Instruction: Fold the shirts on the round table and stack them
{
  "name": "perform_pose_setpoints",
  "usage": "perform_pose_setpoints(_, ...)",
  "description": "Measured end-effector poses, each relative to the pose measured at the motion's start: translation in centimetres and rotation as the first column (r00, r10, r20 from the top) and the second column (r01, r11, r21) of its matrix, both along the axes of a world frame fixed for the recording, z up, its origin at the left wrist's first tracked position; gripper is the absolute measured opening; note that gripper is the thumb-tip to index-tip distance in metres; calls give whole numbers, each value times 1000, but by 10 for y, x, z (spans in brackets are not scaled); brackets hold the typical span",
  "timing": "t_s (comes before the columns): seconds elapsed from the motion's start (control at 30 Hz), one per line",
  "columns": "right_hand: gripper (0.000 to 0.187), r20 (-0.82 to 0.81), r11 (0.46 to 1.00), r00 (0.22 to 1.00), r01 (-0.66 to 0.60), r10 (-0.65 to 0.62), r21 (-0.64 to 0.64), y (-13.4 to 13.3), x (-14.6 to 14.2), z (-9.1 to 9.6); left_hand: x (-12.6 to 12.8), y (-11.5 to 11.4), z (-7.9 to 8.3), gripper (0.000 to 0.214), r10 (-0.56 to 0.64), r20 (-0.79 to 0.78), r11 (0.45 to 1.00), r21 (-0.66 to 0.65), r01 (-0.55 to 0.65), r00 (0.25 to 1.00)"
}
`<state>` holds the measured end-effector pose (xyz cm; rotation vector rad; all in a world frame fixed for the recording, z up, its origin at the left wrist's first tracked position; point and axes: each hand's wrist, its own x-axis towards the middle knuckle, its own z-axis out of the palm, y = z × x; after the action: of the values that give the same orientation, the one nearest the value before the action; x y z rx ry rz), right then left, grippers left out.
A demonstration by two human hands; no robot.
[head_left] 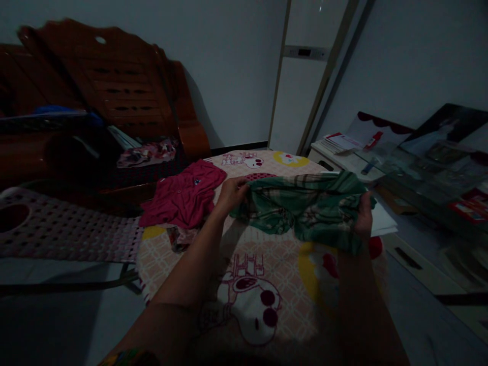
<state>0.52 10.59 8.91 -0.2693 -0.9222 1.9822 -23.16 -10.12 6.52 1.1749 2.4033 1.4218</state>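
I'm in somebody's home, living room by the looks of it: glossy reddish-brown carved wooden seat (125, 84) upper left, tall white floor-standing unit with a small display (297, 96) top centre-right, pinkish cartoon-print tablecloth (293, 295) lower middle.

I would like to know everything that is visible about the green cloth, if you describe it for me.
The green cloth looks thin and soft, with dark and pale plaid bands. It is wrinkled, and its lower edge has a notch near the middle. It is spread sideways over the patterned table cover, the left hand gripping one end and the right hand the other. Whether its lower edge touches the cover is hard to tell.
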Motion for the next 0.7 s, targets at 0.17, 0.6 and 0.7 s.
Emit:
perform_pose_setpoints(0.17, 32, -28, 998, 1000, -8, 6, -55, 0, 0, 0, -4, -17, 14, 23, -143, 129, 987, -48, 150, 981)
perform_pose_setpoints(0.6, 31, -7, 998, 999, 47, -47, 35, 1, 5, 3, 3, -25, 27, 49, -109, -314, 991, -106, 79, 943)
perform_pose_setpoints(0.7, 33, 49, 1000, 999, 13, -13, -8, 3, 6, 0, -2, -17, 12, 31, 11, -356, 981, -179, -79, 935)
